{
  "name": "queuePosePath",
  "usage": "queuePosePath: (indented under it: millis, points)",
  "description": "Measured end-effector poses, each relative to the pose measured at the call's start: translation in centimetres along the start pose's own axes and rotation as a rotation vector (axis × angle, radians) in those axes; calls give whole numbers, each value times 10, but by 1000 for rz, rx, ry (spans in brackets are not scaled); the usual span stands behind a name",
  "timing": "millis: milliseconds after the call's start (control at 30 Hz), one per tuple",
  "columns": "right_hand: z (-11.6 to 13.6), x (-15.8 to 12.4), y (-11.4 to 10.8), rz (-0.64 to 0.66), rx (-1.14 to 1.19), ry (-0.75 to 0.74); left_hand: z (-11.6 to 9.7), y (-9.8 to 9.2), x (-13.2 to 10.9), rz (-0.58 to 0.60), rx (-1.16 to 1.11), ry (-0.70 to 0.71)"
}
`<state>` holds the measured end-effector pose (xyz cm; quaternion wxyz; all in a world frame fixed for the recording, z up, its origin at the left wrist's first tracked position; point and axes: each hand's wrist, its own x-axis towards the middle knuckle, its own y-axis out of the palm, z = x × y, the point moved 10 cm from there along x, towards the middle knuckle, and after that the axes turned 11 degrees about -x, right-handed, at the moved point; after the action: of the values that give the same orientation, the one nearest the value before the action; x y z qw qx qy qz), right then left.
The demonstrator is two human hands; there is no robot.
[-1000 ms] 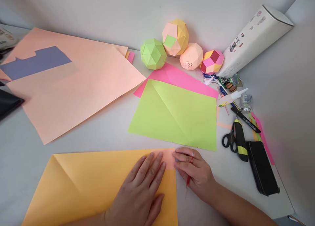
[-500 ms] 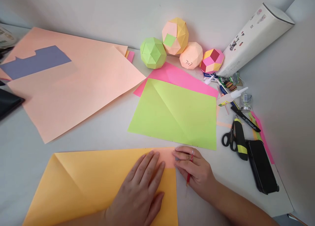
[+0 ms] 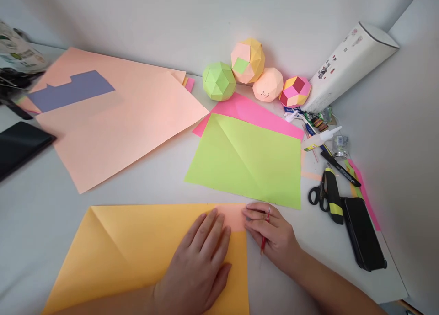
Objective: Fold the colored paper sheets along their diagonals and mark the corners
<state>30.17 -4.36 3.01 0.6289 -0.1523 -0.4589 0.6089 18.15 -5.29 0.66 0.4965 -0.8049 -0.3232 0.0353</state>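
Observation:
A large orange-yellow paper sheet [image 3: 137,242] with a diagonal crease lies in front of me. On its top right corner rests a small peach paper piece [image 3: 236,217], partly under my fingers. My left hand [image 3: 199,264] lies flat on both papers, fingers stretched out. At the right edge of the peach piece, the fingertips of my right hand [image 3: 272,237] are drawn together against the corner. A thin red pencil [image 3: 264,245] is tucked between those right fingers, its lower end pointing toward me. Whether the right fingertips also pinch the paper is hidden.
Green [image 3: 250,159] and pink sheets [image 3: 247,109] lie beyond. Peach sheets [image 3: 130,123] with a purple cutout [image 3: 75,91] are left. Several paper balls [image 3: 219,82] line the wall. Scissors [image 3: 318,195], a box cutter [image 3: 334,196], a glue bottle [image 3: 318,140] and a phone [image 3: 363,232] sit right.
The camera view has shifted a little, showing more of the left side. Both hands and the papers under them keep nearly the same places relative to each other.

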Motion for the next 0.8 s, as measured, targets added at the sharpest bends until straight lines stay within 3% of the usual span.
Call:
queuePosePath:
  millis: [167, 267, 433, 533, 667, 800]
  points:
    - [2, 8, -9, -20, 14, -15, 0, 1, 1, 40, 56, -14]
    - [8, 18, -14, -49, 162, 15, 0, 3, 2, 62, 70, -15]
    - [8, 45, 39, 198, 536, 279, -1, 5, 3, 93, 106, 9]
    - [0, 58, 64, 287, 468, 364, -2, 3, 3, 86, 146, 21]
    - [-13, 63, 63, 241, 310, 350, -4, 0, 4, 65, 174, 42]
    - [-24, 52, 65, 243, 330, 433, -4, -2, 6, 51, 182, 43]
